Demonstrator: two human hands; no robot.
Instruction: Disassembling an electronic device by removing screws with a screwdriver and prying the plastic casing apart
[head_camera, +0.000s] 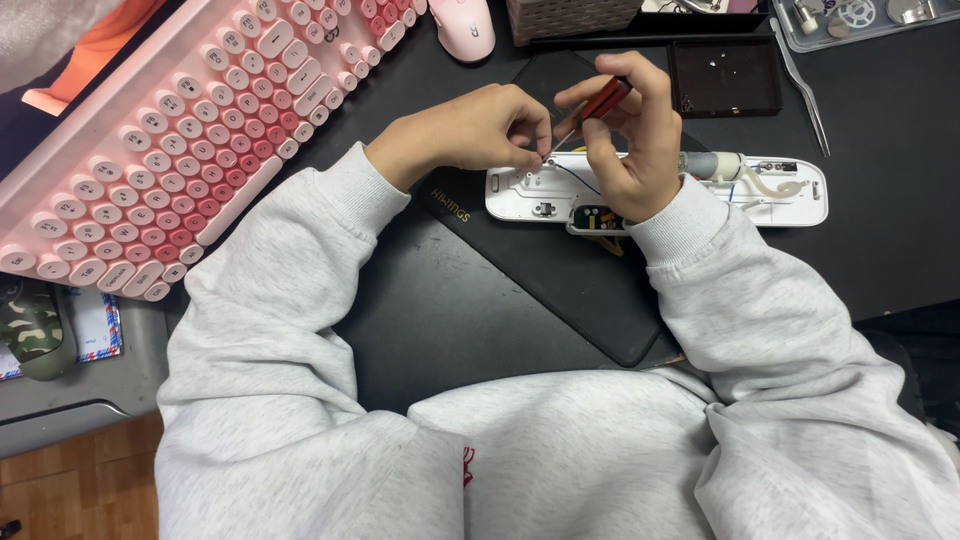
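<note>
A white opened device shell (790, 200) lies on a black mat (560, 280), showing a small green circuit board (597, 217), thin wires and a grey motor part (712, 165). My right hand (632, 140) grips a small red-handled screwdriver (603, 100), whose tip points down at the shell's left end. My left hand (480, 128) has its fingers pinched together right at the screwdriver tip, touching the shell; whether it holds a screw is hidden.
A pink keyboard (180, 130) lies slanted at the left, a pink mouse (463, 25) behind it. A dark tray (725, 78), metal tweezers (805, 95), a clear parts box (860, 20) and a woven basket (570, 18) stand at the back.
</note>
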